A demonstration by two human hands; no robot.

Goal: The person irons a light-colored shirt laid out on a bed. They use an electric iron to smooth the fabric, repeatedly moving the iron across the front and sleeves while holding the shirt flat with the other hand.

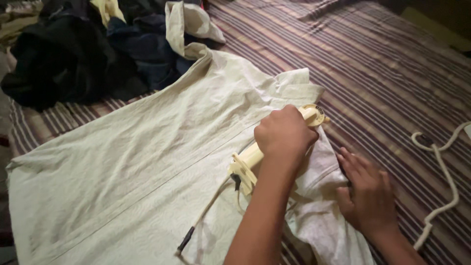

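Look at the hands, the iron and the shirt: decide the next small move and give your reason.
Probably slide the iron toward the collar, a judgement only. The left hand grips its handle, with the iron resting on the pale shirt. The right hand lies flat, pinning the rumpled cloth beside it, so that stretch looks held ready for pressing.

Iron [274,147] soleplate hidden under left hand [284,133]
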